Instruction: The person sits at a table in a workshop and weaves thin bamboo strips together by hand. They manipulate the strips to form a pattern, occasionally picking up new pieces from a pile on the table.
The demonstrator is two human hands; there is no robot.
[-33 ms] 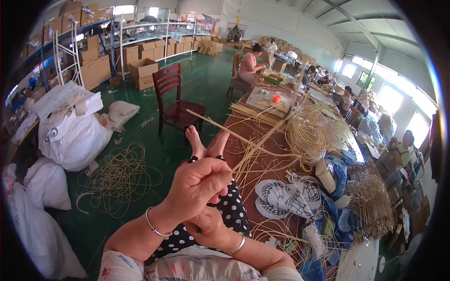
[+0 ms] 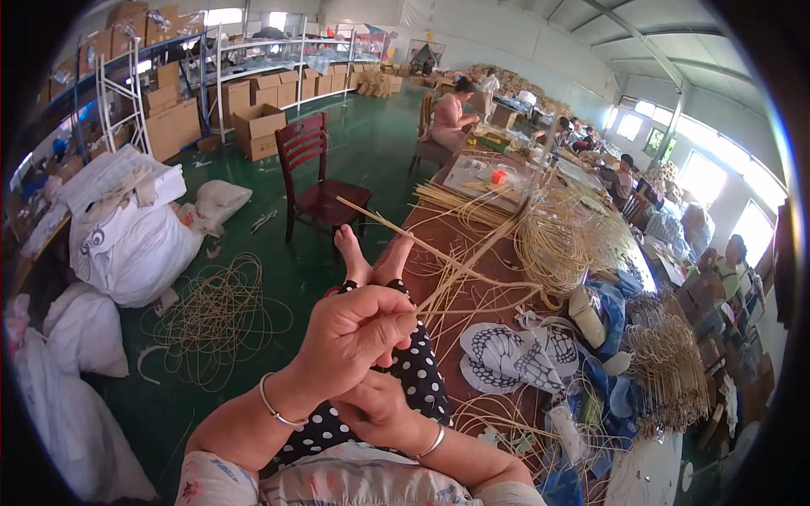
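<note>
My left hand [image 2: 354,337] is closed in a pinch over my lap, thumb pressed against the fingers. It grips thin pale cane strips [image 2: 472,271] that stretch out to the right. One strip bends back near the table to a free end by the red chair; another slants up over the table. Just below and behind sits my right hand [image 2: 380,407], its fingers curled and mostly covered by the left one. Whatever it holds is hidden.
On the brown table [image 2: 430,278] to the right lie cane coils [image 2: 565,244], white butterfly-patterned pieces [image 2: 515,358] and a bundle of wire-like hooks [image 2: 671,367]. A red chair [image 2: 325,190] stands ahead. Loose cane [image 2: 215,325] and white sacks [image 2: 126,244] lie left. Several people work farther off.
</note>
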